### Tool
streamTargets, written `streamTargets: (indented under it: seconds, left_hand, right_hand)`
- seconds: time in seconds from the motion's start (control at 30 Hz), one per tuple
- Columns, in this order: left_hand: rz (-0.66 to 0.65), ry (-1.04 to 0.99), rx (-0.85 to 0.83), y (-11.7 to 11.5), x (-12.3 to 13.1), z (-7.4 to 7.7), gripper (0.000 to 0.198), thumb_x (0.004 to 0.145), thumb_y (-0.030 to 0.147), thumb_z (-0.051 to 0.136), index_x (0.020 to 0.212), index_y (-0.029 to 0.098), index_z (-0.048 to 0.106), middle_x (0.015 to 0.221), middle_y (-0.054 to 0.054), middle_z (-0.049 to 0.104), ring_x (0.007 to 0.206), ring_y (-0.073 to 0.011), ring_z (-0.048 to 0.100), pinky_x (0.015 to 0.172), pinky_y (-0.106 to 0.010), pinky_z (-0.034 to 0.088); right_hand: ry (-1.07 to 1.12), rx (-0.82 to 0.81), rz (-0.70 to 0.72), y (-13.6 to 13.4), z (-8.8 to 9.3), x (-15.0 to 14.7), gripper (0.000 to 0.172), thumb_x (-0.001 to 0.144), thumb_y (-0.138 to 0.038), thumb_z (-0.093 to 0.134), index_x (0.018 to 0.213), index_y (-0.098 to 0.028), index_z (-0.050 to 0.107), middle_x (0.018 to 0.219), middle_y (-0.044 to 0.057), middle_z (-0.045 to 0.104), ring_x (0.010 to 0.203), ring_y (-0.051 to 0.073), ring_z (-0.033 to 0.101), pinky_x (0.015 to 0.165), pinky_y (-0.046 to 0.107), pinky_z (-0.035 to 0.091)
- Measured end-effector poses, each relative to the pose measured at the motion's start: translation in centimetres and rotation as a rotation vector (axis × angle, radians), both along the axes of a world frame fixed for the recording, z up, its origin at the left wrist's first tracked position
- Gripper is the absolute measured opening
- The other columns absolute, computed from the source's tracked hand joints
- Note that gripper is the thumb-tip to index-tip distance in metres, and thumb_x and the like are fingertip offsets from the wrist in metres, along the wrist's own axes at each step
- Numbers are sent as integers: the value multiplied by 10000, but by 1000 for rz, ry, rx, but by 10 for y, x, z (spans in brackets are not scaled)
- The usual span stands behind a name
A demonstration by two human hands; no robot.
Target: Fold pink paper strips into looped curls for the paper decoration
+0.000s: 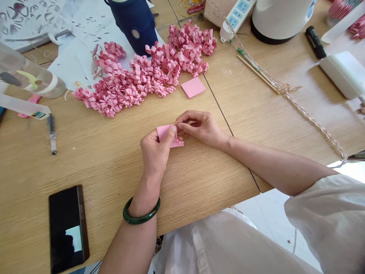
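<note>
My left hand (pixel 155 150) grips a small pink paper piece (pixel 164 132) between thumb and fingers, low over the wooden table (pixel 108 163). A green bangle (pixel 141 216) circles that wrist. My right hand (pixel 199 127) pinches the same paper's right edge, where thin cut strips curl. Both hands meet near the table's middle. Behind them lies a large heap of curled pink paper pieces (pixel 142 76), and a flat pink square of paper (pixel 193 87) rests beside the heap.
A black phone (pixel 67 227) lies at the near left. A pen (pixel 52 133) and tape roll (pixel 42 82) sit left. Farther back stand a dark blue bottle (pixel 134 24), a power strip (pixel 236 15), a white appliance (pixel 281 19), wooden sticks (pixel 258 72), a marker (pixel 315 42) and a braided cord (pixel 310 118).
</note>
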State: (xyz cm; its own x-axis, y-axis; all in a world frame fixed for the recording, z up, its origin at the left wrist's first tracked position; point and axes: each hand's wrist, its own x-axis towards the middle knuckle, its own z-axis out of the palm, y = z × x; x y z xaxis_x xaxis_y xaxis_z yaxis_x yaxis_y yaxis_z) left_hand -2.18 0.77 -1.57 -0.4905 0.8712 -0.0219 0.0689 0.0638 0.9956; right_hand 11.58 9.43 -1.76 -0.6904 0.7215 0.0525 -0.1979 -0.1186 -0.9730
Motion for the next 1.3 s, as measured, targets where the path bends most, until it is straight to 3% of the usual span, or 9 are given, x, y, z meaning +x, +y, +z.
streamTargets:
  seconds: [0.23,0.43,0.9,1.3]
  left_hand:
    - [16,41,-21,0,1,1,274,800,457,796,791,183,785,719,-24,750,629,-142,693,641,-250,596]
    - [-21,-60,-18,0,2,3,263,807,450,790,822,188,797,718,-22,744,625,-145,691,614,-267,624]
    - [-12,3,-20,0,1,2,193,826,379,766,795,190,795,710,-18,756,635,-151,711,656,-271,623]
    - [-38,18,8,0,1,3,225,840,400,763,867,180,803,787,-35,777,682,-157,727,691,-279,640]
  right_hand:
    - [-13,31,-19,-1,0,-1,158,885,-297,688,903,-153,623,742,-7,698,669,107,694,662,243,597]
    - [-24,42,-46,-1,-2,-2,152,880,-284,680,885,-144,622,742,-5,691,644,97,678,638,235,585]
    - [-98,188,-116,-7,-2,-1,132,893,-278,663,856,-154,639,729,-9,693,642,95,676,620,227,593]
    - [-122,128,-108,-6,6,-1,139,901,-275,611,908,-138,638,760,3,679,647,98,673,616,230,592]
